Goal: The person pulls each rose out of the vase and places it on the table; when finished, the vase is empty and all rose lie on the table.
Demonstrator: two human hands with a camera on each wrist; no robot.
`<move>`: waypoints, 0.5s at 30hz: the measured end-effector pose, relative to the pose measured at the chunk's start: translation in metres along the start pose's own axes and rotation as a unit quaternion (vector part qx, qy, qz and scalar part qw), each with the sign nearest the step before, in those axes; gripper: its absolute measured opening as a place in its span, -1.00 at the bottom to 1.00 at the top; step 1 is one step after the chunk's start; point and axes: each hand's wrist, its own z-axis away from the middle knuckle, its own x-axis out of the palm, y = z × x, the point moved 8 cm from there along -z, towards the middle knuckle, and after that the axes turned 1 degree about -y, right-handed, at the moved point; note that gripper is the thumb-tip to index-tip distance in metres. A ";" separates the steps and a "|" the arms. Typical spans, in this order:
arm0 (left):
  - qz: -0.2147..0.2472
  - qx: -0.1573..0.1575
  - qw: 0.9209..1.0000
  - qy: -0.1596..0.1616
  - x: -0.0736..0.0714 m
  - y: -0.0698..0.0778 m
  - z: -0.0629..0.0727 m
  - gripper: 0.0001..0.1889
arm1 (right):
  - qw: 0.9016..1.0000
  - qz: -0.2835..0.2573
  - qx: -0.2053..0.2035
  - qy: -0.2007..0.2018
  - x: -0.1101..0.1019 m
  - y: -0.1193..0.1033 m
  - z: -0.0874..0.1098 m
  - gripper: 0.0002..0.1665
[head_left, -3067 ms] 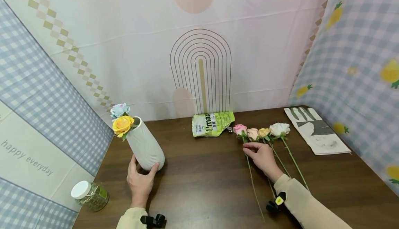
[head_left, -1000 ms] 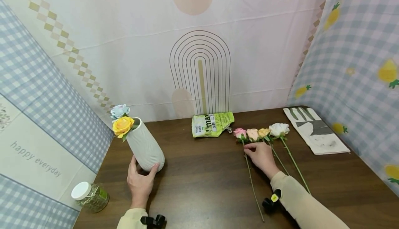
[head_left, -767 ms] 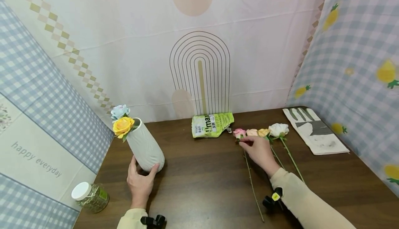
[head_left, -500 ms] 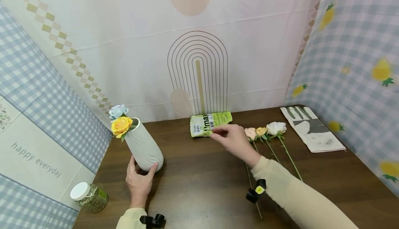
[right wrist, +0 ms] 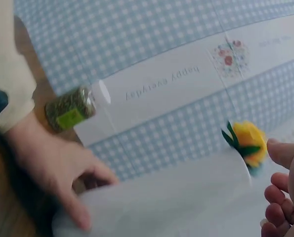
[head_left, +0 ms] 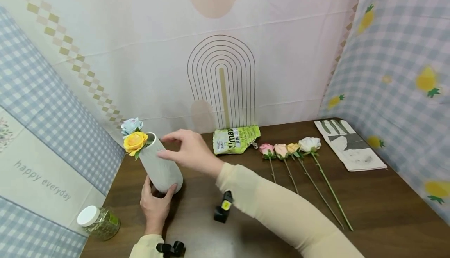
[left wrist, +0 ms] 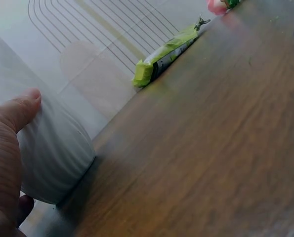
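A white textured vase [head_left: 159,166] stands on the brown table with a yellow rose [head_left: 135,143] and a pale blue rose [head_left: 131,126] in its mouth. Around the vase's lower part my left hand [head_left: 154,205] is wrapped, thumb on the near right side. Beside the vase's upper right, my right hand [head_left: 191,152] reaches across with thumb and fingers apart and nothing between them. In the right wrist view its fingertips are close to the yellow rose [right wrist: 249,143]. Lying in a row are a pink rose [head_left: 267,150], a peach rose [head_left: 281,150], a small yellow rose [head_left: 293,148] and a white rose [head_left: 310,145].
A green-and-white pouch [head_left: 235,140] lies at the table's back edge. A lidded jar of dried green bits [head_left: 102,223] stands at the left edge. Folded patterned cloth [head_left: 351,145] lies at the back right. Printed fabric hangs behind and on both sides.
My right hand has let go of the pink rose and travelled left, past the pouch, to the vase. The pink rose stays on the table. My left hand keeps its hold.
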 end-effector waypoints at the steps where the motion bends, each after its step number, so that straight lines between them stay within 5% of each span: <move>1: 0.002 -0.001 1.000 -0.003 0.000 -0.001 -0.001 -0.03 | 1.000 0.005 0.000 -0.003 0.006 -0.004 -0.005 -0.48; 15: 0.000 -0.024 0.999 -0.022 0.001 -0.005 -0.003 -0.01 | 0.991 0.124 0.038 -0.033 0.049 -0.013 -0.035 -0.19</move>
